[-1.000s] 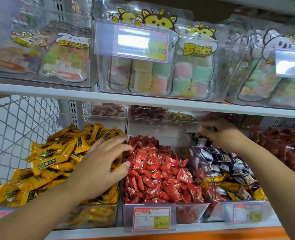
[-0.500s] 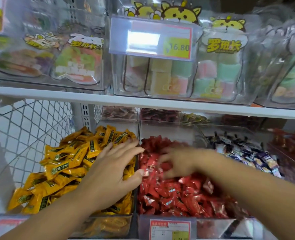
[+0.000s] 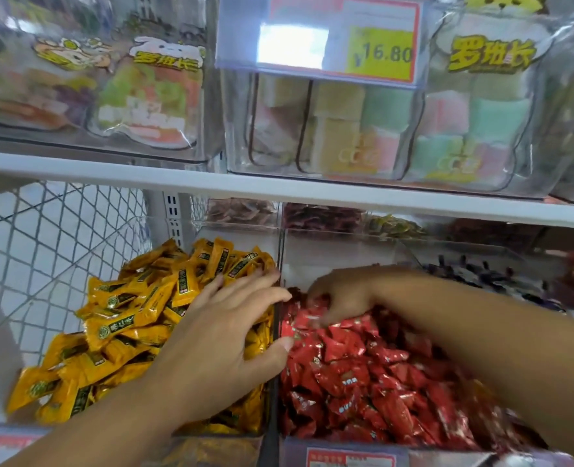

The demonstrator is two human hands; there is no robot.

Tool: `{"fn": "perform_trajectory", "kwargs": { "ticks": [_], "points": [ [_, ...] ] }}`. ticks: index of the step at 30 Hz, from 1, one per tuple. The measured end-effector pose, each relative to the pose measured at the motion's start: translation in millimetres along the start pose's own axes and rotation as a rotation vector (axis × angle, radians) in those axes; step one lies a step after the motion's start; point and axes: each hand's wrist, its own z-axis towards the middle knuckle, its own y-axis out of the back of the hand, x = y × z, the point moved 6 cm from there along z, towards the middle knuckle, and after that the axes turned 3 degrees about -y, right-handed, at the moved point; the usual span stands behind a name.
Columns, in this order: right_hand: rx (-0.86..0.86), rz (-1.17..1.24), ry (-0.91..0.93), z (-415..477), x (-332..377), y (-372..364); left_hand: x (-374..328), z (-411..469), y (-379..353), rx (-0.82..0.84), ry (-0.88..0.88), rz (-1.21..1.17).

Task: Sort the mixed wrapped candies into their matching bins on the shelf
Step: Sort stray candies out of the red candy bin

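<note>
A clear bin on the lower shelf holds a heap of yellow wrapped candies [image 3: 137, 318]. The bin to its right is full of red wrapped candies [image 3: 363, 375]. My left hand [image 3: 225, 338] lies flat with fingers spread on the right side of the yellow heap, its thumb over the divider onto the red ones. My right hand [image 3: 342, 298] reaches across into the back left of the red bin, fingers curled down among the candies; whether it holds one is hidden. A bin of dark wrapped candies [image 3: 480, 274] shows blurred behind my right forearm.
A white shelf board [image 3: 278, 193] runs just above the bins. Above it stand clear boxes of pastel sweets [image 3: 373, 129] with a price tag [image 3: 319, 38]. White wire mesh [image 3: 60, 247] closes the left side. More small bins [image 3: 322, 217] sit at the back.
My right hand came from the dark candy bin at the right and moved left into the back of the red bin. My left hand stayed on the yellow candies. The camera moved closer.
</note>
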Motion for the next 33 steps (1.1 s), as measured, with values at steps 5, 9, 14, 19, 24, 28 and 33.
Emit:
{"fn": "perform_trajectory", "kwargs": {
  "ticks": [5,9,14,19,24,28,33],
  "points": [
    [0.162,-0.076,-0.084,-56,-34,21,-2,0,-1,-0.009,-0.015,-0.011],
    [-0.030,0.058,0.030,-46,-10,42,-4,1,-1,-0.013,-0.022,-0.024],
    [-0.118,0.074,0.114,10,36,7,-3,0,0,-0.025,-0.014,-0.037],
    [0.130,-0.115,-0.030,-6,-7,-12,-5,0,-1,-0.007,0.001,-0.015],
    [0.156,-0.210,-0.073,-40,-34,-10,-4,-1,-2,-0.012,-0.003,-0.035],
    [0.152,-0.135,-0.090,-56,-30,-2,-5,-1,-2,-0.011,-0.015,-0.032],
    [0.003,0.218,0.149,-75,21,28,-4,0,-2,-0.013,-0.021,-0.031]
  ]
}}
